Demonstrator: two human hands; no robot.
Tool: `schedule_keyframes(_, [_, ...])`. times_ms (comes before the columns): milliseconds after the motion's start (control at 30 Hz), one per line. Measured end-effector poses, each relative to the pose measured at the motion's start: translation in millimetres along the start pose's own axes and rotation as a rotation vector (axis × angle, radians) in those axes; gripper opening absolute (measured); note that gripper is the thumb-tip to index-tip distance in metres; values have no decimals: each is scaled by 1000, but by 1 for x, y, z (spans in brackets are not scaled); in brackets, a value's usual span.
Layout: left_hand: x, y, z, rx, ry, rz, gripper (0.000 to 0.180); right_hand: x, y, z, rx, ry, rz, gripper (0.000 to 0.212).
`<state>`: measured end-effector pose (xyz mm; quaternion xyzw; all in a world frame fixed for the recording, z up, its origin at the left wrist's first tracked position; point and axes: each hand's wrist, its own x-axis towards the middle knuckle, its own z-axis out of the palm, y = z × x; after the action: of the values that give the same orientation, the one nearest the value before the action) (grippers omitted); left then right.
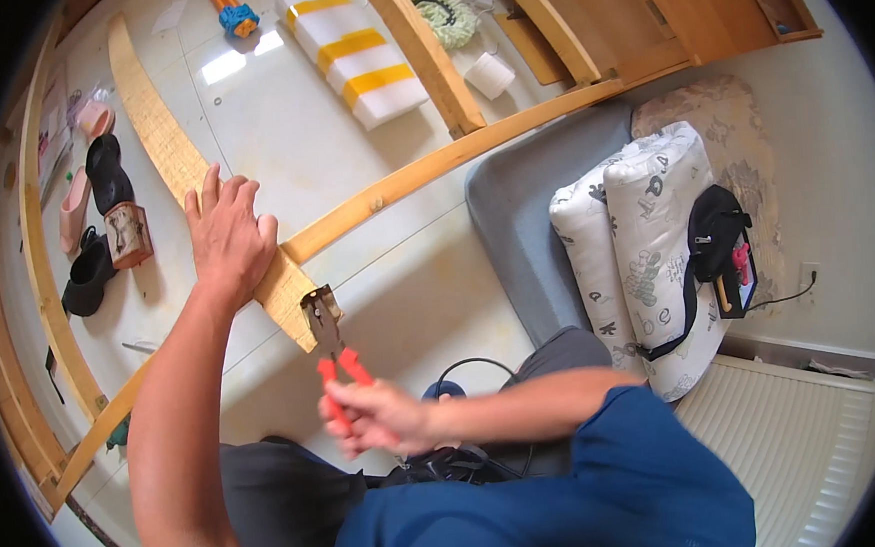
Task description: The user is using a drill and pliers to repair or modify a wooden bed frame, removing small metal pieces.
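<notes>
A long wooden bed slat (163,120) lies across the wooden frame rail, running from the far left towards me. My left hand (225,236) rests palm-down on it with fingers spread, bearing on the wood near the rail. My right hand (381,417), blurred by motion, is closed around the red handles of a pair of pliers (330,342). The jaws are at a small dark holder (321,303) on the slat's near end; whether they grip it I cannot tell. Part of the holder is hidden behind the jaws.
The frame's rail (402,187) crosses in front of me. Beyond it lie a foam-wrapped package (386,94) with yellow bands and an orange-and-blue tool (237,17). Black shoes (106,173) and a small box (128,235) are at left. A folded mattress (647,251) leans at right.
</notes>
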<state>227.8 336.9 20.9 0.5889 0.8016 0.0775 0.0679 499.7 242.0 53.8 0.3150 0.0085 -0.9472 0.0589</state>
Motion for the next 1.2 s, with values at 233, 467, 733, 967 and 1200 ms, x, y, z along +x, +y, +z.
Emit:
schedule_keyframes(233, [3,2,-6,3,-14,-10,50,18,18,32,239,-104,-97,41])
schedule_keyframes(467, [4,4,-1,2,-14,10,50,-34,-75,-25,-108,-147,451,47])
schedule_keyframes(733, [2,5,-3,-31,-10,-17,53,-16,-25,-17,83,-231,189,49])
schedule_keyframes(967, [3,5,0,-18,-2,-17,53,51,38,47,287,-112,-284,35])
schedule_keyframes(1200, [2,1,1,-2,27,20,50,-19,-36,-3,-62,-72,225,44])
